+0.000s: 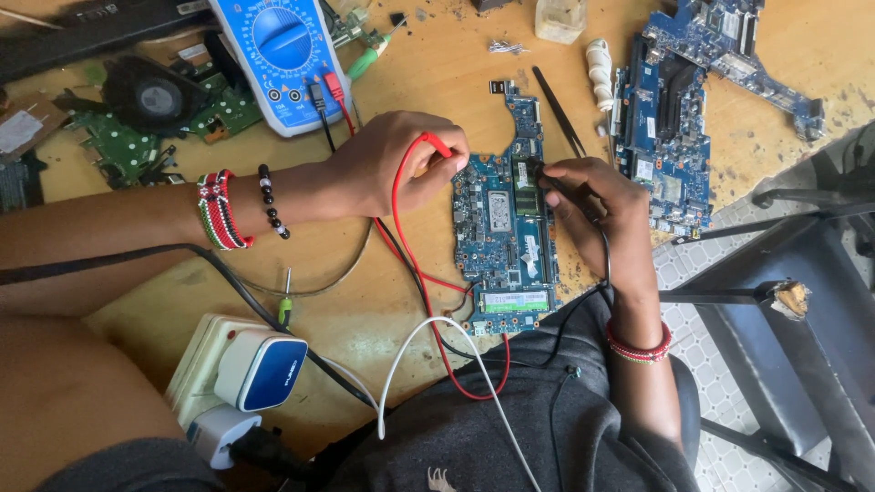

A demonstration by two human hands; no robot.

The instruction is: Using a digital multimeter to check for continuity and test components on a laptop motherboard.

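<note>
A blue circuit board (504, 239) lies on the wooden table (437, 82) in front of me. My left hand (392, 162) grips a red probe (437, 146) at the board's upper left edge; its red lead loops down toward my lap. My right hand (597, 205) pinches a black probe (547, 178), its tip on the board's upper right part near a green memory strip. Both leads run from a blue multimeter (278, 55) at the back. Beaded bracelets sit on both wrists.
Two more blue boards (670, 137) lie at the right, black tweezers (558, 111) between them and my board. Green boards and a black fan (146, 96) lie at left. A power strip with plugged adapters (246, 369) sits near the front edge. A dark stool (784, 273) stands right.
</note>
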